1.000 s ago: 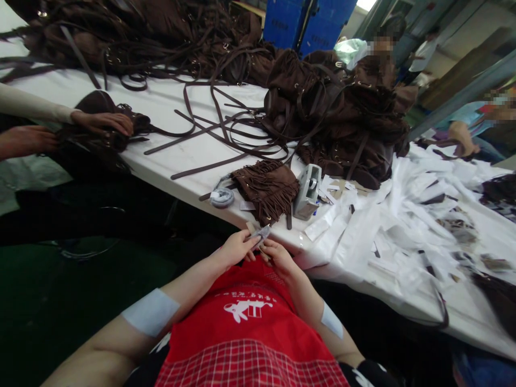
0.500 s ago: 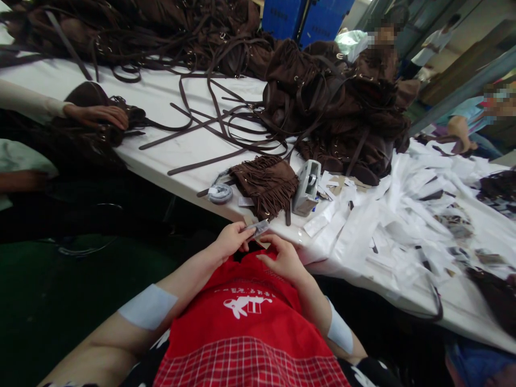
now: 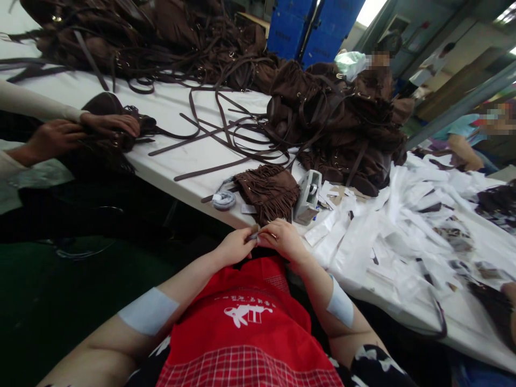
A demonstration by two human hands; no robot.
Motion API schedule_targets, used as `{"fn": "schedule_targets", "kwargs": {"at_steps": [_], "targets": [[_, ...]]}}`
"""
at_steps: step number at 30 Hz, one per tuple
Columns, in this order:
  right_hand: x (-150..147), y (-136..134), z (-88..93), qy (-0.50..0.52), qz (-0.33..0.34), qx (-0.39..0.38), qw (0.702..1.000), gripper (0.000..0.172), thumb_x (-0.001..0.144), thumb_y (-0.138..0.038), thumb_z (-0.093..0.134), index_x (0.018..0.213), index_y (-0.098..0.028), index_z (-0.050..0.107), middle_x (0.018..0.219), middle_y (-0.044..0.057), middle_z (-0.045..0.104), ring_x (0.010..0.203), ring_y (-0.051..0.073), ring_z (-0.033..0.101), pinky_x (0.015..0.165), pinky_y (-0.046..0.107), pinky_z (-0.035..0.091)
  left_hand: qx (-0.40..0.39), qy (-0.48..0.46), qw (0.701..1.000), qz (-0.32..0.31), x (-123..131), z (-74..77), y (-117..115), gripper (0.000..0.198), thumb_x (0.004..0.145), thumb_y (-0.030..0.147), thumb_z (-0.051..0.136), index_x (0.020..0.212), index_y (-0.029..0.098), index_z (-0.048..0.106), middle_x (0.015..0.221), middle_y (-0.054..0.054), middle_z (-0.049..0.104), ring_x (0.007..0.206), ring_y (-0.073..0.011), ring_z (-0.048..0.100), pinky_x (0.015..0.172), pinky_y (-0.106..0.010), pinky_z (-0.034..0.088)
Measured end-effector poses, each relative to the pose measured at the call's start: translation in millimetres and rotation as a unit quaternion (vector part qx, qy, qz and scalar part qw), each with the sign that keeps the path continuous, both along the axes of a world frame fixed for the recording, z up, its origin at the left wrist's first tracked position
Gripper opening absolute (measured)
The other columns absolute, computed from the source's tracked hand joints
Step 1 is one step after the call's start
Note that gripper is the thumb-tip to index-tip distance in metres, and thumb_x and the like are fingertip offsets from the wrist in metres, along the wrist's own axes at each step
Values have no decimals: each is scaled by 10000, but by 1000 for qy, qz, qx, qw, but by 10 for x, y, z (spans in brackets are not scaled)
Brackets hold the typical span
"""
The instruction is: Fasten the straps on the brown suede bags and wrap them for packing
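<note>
My left hand [image 3: 234, 246] and my right hand [image 3: 281, 237] meet at the near edge of the white table [image 3: 181, 156], just above my red apron [image 3: 248, 317]. Both pinch a small grey packet [image 3: 253, 235] between their fingertips; most of it is hidden by my fingers. A brown fringed pouch [image 3: 269, 191] lies on the table right behind my hands. A grey tape dispenser [image 3: 308, 196] stands to its right, a small roll of grey tape [image 3: 223, 200] to its left.
Brown bags [image 3: 334, 118] and loose straps [image 3: 226, 129] are heaped across the table's back. White paper strips and plastic sleeves [image 3: 403, 220] litter the right side. Another person's hands [image 3: 80, 131] hold a brown bag at the left. Blue crates [image 3: 310, 27] stand behind.
My right hand has come up from my lap to join the left on the small packet. Both hands have lifted slightly toward the table edge.
</note>
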State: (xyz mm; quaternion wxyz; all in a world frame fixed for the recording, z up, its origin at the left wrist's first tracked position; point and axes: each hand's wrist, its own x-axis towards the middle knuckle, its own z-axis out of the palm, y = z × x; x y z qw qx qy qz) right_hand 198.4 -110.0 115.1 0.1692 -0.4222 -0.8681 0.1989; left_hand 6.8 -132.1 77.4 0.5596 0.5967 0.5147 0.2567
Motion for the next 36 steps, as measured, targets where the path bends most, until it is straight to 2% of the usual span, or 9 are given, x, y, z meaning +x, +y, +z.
{"fn": "schedule_targets", "kwargs": {"at_steps": [3,7,12,20,26,29,31,33,36], "targets": [[-40,71,22,17,-1,-2,1000,106,900,-255,646,872,-218,742,817,50,696,800,186,569,747,302,410,9,-1,1000,-8,3,1,-6,187,783,307,641,919,180,635,637,5,670,474,-158,641,481,-219,428],[-96,118,76,28,14,18,999,72,866,-275,688,870,-230,744,854,50,685,828,186,576,753,296,422,11,-7,1000,-2,41,5,-2,177,815,362,612,840,187,630,564,11,640,455,-164,624,488,-231,421],[-128,146,98,37,14,-16,999,83,882,-231,655,870,-216,736,863,41,706,822,171,603,775,290,433,-13,-29,999,20,61,-53,18,189,823,373,604,800,185,613,509,27,601,434,-151,599,468,-220,406],[-145,141,29,41,-27,-25,998,59,837,-224,688,820,-203,741,815,38,714,767,168,599,718,282,430,-72,-71,993,56,104,-63,47,171,818,335,609,814,164,598,505,26,594,445,-139,603,475,-220,469],[-127,192,-76,68,-20,-38,997,86,817,-290,710,803,-215,748,811,30,715,758,160,621,717,267,442,-44,-45,997,48,81,-91,64,190,795,355,642,801,165,625,480,23,608,447,-143,615,459,-200,430],[-134,217,-89,69,-17,-71,995,106,811,-307,711,761,-218,738,787,20,713,743,153,631,692,250,445,-30,-32,998,45,76,-114,59,210,796,377,637,795,167,623,489,27,608,458,-148,625,463,-200,430],[-142,224,-62,72,-43,-104,991,116,825,-314,696,795,-207,727,781,14,712,712,141,630,657,235,445,-25,-24,998,45,70,-119,56,198,812,364,609,814,166,626,502,28,608,463,-149,630,465,-203,436],[-142,236,-13,69,-69,-134,986,169,824,-314,701,939,-191,715,775,8,707,671,131,620,620,226,441,-19,-15,999,41,58,-113,56,188,820,348,585,822,165,630,526,24,616,462,-149,631,459,-204,434],[-127,281,68,41,-24,-154,987,278,788,-263,740,1048,-173,702,786,10,699,690,135,616,642,231,448,-5,0,1000,27,35,-83,67,195,818,352,577,789,167,633,572,12,635,460,-144,633,447,-203,419]]}}
